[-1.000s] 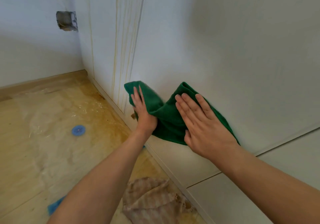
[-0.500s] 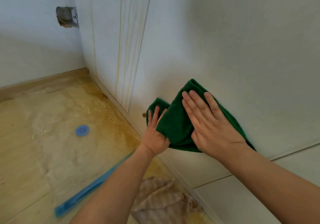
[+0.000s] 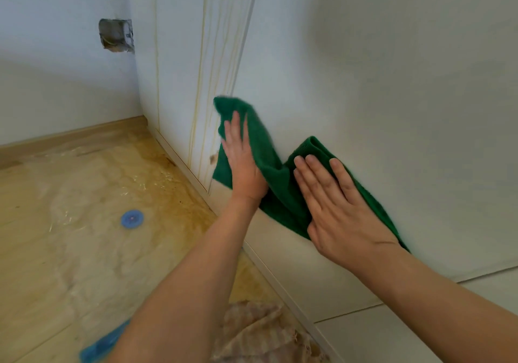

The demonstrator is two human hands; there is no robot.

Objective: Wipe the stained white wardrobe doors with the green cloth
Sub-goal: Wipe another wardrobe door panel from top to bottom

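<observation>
Far to the left of your hands, a blue disc (image 3: 132, 219) lies on the plastic-covered floor (image 3: 70, 250). Your left hand (image 3: 242, 163) lies flat, with straight fingers, and presses the left end of the green cloth (image 3: 276, 183) against the white wardrobe door (image 3: 364, 82). Just left of this hand, yellow-brown drip stains (image 3: 208, 82) run down the door. Your right hand (image 3: 336, 211), also flat with straight fingers, presses the right end of the cloth. Between both hands the cloth bunches into a fold.

cloth (image 3: 269, 149): green, fuzzy fabric | doors (image 3: 364, 96): white, smooth, matt, brown streaks | floor (image 3: 42, 208): wood-look under glossy plastic film
</observation>
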